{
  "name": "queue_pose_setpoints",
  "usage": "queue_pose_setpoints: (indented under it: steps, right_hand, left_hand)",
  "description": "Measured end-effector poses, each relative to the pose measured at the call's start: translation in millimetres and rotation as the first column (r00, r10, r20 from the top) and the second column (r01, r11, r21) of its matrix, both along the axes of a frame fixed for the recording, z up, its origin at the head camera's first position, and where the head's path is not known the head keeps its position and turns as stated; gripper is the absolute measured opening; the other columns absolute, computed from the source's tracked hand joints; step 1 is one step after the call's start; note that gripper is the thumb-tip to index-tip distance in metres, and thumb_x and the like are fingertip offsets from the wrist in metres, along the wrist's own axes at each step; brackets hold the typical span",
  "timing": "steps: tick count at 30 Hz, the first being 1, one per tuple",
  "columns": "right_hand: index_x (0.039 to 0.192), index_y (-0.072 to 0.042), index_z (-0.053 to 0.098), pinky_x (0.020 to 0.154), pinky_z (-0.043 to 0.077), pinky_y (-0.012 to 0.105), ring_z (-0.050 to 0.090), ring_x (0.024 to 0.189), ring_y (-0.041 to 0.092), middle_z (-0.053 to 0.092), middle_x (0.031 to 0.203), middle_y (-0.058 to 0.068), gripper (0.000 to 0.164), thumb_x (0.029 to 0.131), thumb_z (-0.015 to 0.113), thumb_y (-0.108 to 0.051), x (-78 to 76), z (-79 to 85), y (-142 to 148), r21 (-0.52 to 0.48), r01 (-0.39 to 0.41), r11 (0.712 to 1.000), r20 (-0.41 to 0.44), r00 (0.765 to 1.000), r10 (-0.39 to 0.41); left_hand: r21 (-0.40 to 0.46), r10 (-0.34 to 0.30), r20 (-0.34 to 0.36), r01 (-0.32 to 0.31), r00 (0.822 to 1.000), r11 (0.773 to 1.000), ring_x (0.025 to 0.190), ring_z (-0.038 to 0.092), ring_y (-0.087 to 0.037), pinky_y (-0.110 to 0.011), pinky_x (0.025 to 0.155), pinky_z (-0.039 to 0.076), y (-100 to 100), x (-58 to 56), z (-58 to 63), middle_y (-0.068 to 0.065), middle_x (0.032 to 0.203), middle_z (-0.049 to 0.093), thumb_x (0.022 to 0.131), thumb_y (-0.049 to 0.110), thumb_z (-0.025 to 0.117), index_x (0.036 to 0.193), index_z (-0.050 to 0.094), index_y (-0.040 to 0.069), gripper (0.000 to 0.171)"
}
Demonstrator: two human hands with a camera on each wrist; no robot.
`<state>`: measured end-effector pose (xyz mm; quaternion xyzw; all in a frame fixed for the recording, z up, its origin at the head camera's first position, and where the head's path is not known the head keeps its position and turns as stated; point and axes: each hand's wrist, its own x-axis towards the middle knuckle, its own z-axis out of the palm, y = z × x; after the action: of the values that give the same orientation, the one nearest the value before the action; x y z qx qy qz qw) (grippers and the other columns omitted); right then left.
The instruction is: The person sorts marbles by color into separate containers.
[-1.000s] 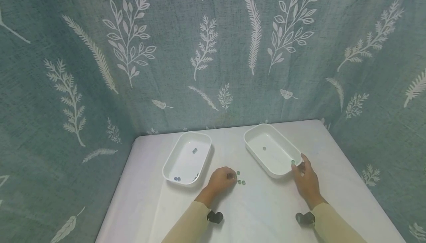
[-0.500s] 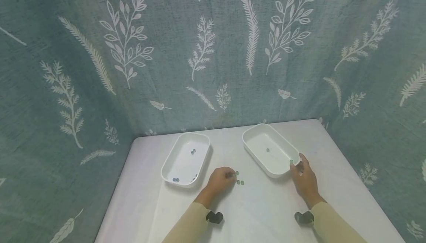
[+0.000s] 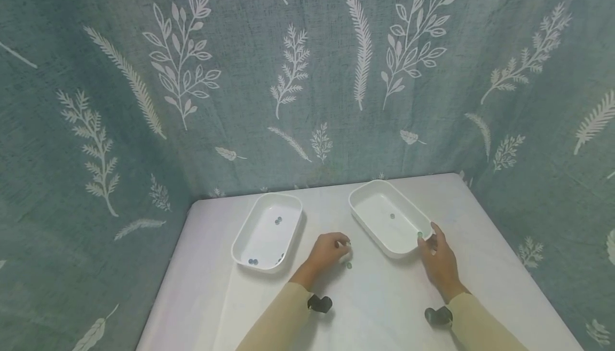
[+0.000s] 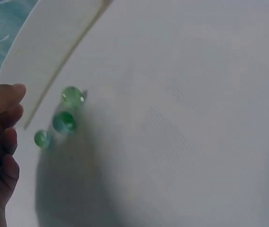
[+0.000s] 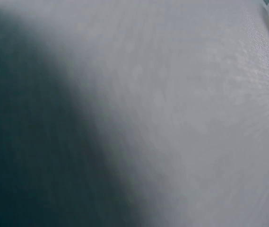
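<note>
My left hand (image 3: 328, 249) is raised over the white cloth with its fingers curled, and a green speck shows at its fingertips in the head view, apparently a pinched glass marble. The left wrist view shows the same hand (image 4: 1, 146) at the left edge, its grip hidden. Below it on the cloth lie three green marbles (image 4: 64, 122). My right hand (image 3: 438, 265) grips the near right corner of a white tray (image 3: 370, 233), thumb at the rim. One marble (image 3: 392, 216) is on that tray's floor and a green one (image 3: 420, 234) beside the thumb.
A second white tray (image 3: 240, 236) stands to the left with several bluish marbles (image 3: 253, 262) in it. Both trays sit on a table (image 3: 384, 308) covered in white cloth. Leaf-patterned green curtain (image 3: 307, 73) surrounds the back and sides.
My left hand has lifted from beside the marbles and shifted slightly right and away from me. The marble in the right tray has rolled to the right. My right hand keeps its place.
</note>
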<state>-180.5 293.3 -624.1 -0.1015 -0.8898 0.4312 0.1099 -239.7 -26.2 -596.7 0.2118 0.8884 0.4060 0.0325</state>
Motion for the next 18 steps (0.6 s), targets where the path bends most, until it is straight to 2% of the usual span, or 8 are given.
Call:
queue_pose_setpoints:
  steps: [7, 18]
  right_hand:
    - [0.157, -0.018, 0.013, 0.103, 0.03, 0.067, 0.036, 0.134, 0.046, 0.038, 0.148, 0.022, 0.072, 0.1, 0.043, -0.051, 0.1, -0.1, -0.3, 0.006, 0.001, 1.0, 0.002, 1.0, -0.001]
    - [0.157, -0.021, 0.013, 0.104, 0.028, 0.067, 0.035, 0.134, 0.045, 0.038, 0.149, 0.021, 0.073, 0.099, 0.043, -0.053, -2.5, -4.6, -0.1, -0.004, 0.01, 1.0, 0.0, 1.0, -0.01]
  left_hand:
    - [-0.032, -0.002, 0.003, 0.002, 1.0, 0.999, 0.078, 0.057, -0.005, -0.024, 0.068, 0.049, 15.9, -5.6, 12.0, 0.009, 0.093, 0.069, 0.088, 0.021, 0.071, 0.104, 0.073, 0.013, 0.018]
    - [-0.041, -0.017, 0.008, 0.017, 1.0, 0.999, 0.082, 0.058, -0.005, -0.025, 0.072, 0.051, 33.1, -13.5, 18.4, 0.011, 0.094, 0.069, 0.089, 0.024, 0.071, 0.105, 0.073, 0.016, 0.018]
